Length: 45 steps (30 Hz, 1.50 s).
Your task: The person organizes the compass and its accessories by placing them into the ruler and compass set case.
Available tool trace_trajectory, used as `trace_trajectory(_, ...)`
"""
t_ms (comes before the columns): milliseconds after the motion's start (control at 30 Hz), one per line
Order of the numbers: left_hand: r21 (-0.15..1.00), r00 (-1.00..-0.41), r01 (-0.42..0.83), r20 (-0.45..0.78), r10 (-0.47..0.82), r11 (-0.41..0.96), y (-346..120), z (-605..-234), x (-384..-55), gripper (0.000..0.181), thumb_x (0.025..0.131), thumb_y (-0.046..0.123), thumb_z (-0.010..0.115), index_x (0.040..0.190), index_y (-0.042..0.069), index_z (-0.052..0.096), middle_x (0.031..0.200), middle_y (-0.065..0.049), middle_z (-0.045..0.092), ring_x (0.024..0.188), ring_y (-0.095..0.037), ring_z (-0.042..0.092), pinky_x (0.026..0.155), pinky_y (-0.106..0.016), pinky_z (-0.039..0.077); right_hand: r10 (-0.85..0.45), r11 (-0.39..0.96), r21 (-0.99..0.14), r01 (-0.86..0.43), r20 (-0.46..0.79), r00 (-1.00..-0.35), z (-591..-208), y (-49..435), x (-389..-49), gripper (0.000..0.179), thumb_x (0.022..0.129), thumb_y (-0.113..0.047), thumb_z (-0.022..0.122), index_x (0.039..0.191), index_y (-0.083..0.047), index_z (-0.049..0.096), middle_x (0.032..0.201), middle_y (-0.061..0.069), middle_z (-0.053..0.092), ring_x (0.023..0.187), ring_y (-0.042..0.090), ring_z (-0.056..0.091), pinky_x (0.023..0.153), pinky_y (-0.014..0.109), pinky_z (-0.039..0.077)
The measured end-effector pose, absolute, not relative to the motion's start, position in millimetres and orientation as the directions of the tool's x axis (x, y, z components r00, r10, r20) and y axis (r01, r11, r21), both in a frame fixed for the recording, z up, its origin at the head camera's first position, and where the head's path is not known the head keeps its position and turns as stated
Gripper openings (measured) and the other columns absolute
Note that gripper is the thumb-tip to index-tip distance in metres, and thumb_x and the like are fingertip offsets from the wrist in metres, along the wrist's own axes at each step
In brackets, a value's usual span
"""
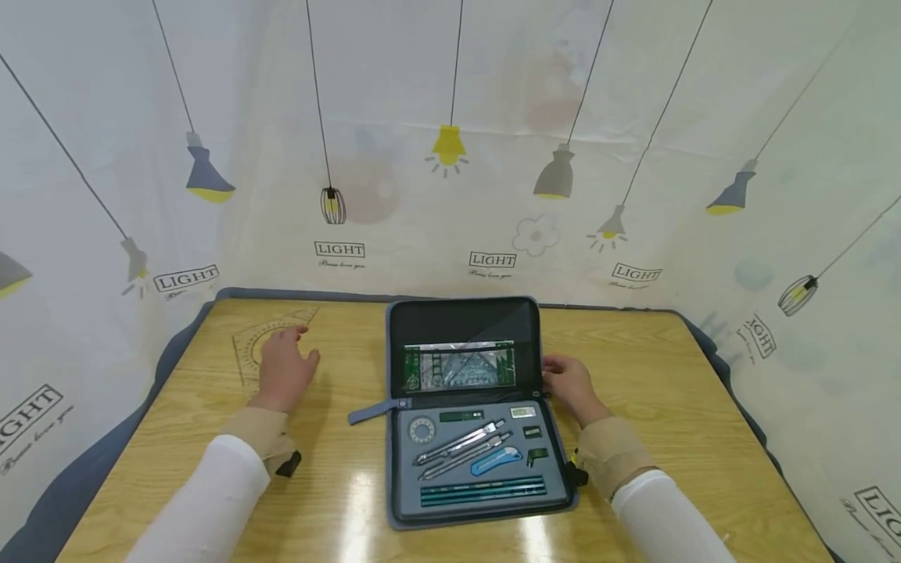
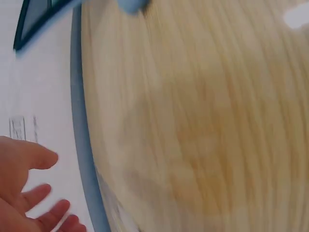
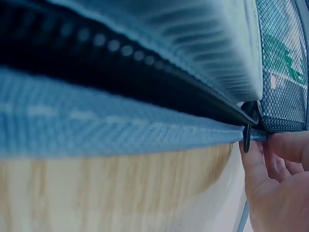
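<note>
A blue-grey zippered case (image 1: 464,317) lies unfolded on the table, lid towards the wall. Its tray holds two metal compasses (image 1: 461,444), a blue utility knife (image 1: 496,461), green pencils (image 1: 482,491) and a round white protractor (image 1: 421,430). My right hand (image 1: 572,385) pinches the case's right edge by the hinge, close to a dark zipper pull (image 3: 247,137). On the left, a clear set square (image 1: 271,324) with a protractor arc lies flat, partly hidden by my left hand (image 1: 285,367). That hand's fingers are spread loosely, holding nothing.
Clear rulers (image 1: 461,366) sit in the lid's mesh pocket. A strap (image 1: 371,411) sticks out from the case's left side. Smaller items, including an eraser (image 1: 522,412) and a sharpener (image 1: 532,432), fill the tray's right side. Lamp-printed cloth (image 1: 422,227) hangs behind the wooden table (image 1: 633,352).
</note>
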<state>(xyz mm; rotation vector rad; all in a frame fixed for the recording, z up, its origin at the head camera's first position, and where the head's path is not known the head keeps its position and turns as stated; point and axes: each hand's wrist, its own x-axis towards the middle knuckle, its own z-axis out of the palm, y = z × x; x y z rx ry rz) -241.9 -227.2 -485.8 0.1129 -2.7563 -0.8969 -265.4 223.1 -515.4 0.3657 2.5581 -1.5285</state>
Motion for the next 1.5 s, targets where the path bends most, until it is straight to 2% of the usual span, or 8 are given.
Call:
trace_trajectory(300, 0.397, -0.946, -0.324, -0.143, -0.291, 0.859, -283, -500, -236, 0.082, 0.092, 0.039, 0.051, 0.132, -0.026, 0.022, 0.125, -0.052, 0.026, 0.117, -0.064, 0.024, 0.096, -0.064, 0.028, 0.204, 0.423, -0.854, 0.304, -0.237, -0.95, -517, 228, -265, 0.04, 0.089, 0.004, 0.05, 0.128, 0.006, 0.052, 0.122, 0.026, 0.057, 0.108, 0.032, 0.058, 0.088, 0.037, 0.051)
trace_trajectory(533, 0.338, -0.975, -0.185, -0.182, -0.129, 0.923, -299, -514, -235, 0.085, 0.094, 0.053, 0.042, 0.145, -0.01, 0.015, 0.147, -0.04, 0.002, 0.13, -0.064, 0.001, 0.095, -0.075, 0.023, 0.199, 0.401, -0.868, 0.293, -0.23, -0.953, -519, 231, -265, 0.039, 0.089, 0.005, 0.049, 0.127, 0.008, 0.053, 0.12, 0.026, 0.057, 0.102, 0.028, 0.06, 0.077, 0.028, 0.052)
trace_trajectory(733, 0.284, -0.982, -0.15, -0.158, -0.108, 0.947, -297, -520, -238, 0.068, 0.097, 0.043, 0.042, 0.138, -0.01, 0.032, 0.139, -0.04, 0.021, 0.126, -0.059, 0.023, 0.087, -0.07, 0.037, 0.195, 0.392, -0.872, 0.292, -0.232, -0.953, -520, 231, -266, 0.038, 0.089, 0.005, 0.049, 0.127, 0.008, 0.053, 0.12, 0.026, 0.057, 0.097, 0.024, 0.061, 0.073, 0.025, 0.052)
trace_trajectory(900, 0.264, -0.992, -0.093, -0.111, -0.066, 0.96, -292, -511, -238, 0.042, 0.094, 0.024, 0.052, 0.111, -0.014, 0.056, 0.108, -0.035, 0.052, 0.098, -0.05, 0.053, 0.079, -0.058, 0.047, 0.191, 0.401, -0.868, 0.291, -0.232, -0.954, -521, 232, -268, 0.038, 0.09, 0.004, 0.049, 0.127, 0.008, 0.053, 0.121, 0.026, 0.057, 0.102, 0.027, 0.06, 0.079, 0.029, 0.053)
trace_trajectory(1033, 0.274, -0.994, -0.036, -0.108, -0.007, 0.961, -291, -496, -237, 0.027, 0.085, 0.009, 0.054, 0.097, -0.013, 0.061, 0.096, -0.031, 0.062, 0.084, -0.042, 0.061, 0.078, -0.052, 0.049, 0.19, 0.397, -0.868, 0.299, -0.241, -0.952, -519, 232, -266, 0.038, 0.09, 0.004, 0.048, 0.128, 0.007, 0.053, 0.122, 0.025, 0.056, 0.106, 0.029, 0.059, 0.085, 0.035, 0.053)
trace_trajectory(1200, 0.33, -0.972, -0.039, -0.231, 0.04, 0.943, -286, -473, -236, 0.056, 0.074, 0.007, 0.066, 0.122, -0.016, 0.047, 0.118, -0.036, 0.054, 0.1, -0.046, 0.055, 0.086, -0.054, 0.046, 0.174, 0.392, -0.875, 0.284, -0.233, -0.957, -516, 232, -264, 0.037, 0.089, 0.005, 0.049, 0.125, 0.009, 0.053, 0.116, 0.025, 0.058, 0.099, 0.026, 0.06, 0.082, 0.035, 0.053)
trace_trajectory(1333, 0.338, -0.953, -0.079, -0.3, 0.028, 0.938, -279, -463, -237, 0.087, 0.075, 0.032, 0.076, 0.133, -0.017, 0.033, 0.13, -0.043, 0.038, 0.115, -0.057, 0.041, 0.095, -0.06, 0.039, 0.185, 0.4, -0.865, 0.303, -0.247, -0.951, -516, 232, -265, 0.038, 0.09, 0.003, 0.048, 0.127, 0.006, 0.053, 0.12, 0.024, 0.057, 0.105, 0.027, 0.059, 0.087, 0.036, 0.052)
trace_trajectory(1500, 0.321, -0.938, -0.135, -0.347, -0.016, 0.938, -276, -470, -246, 0.112, 0.081, 0.058, 0.062, 0.14, -0.02, 0.007, 0.143, -0.045, 0.006, 0.126, -0.065, 0.016, 0.103, -0.067, 0.023, 0.183, 0.398, -0.861, 0.317, -0.264, -0.947, -519, 232, -268, 0.038, 0.091, 0.003, 0.048, 0.128, 0.006, 0.052, 0.122, 0.024, 0.056, 0.104, 0.027, 0.059, 0.084, 0.033, 0.053)
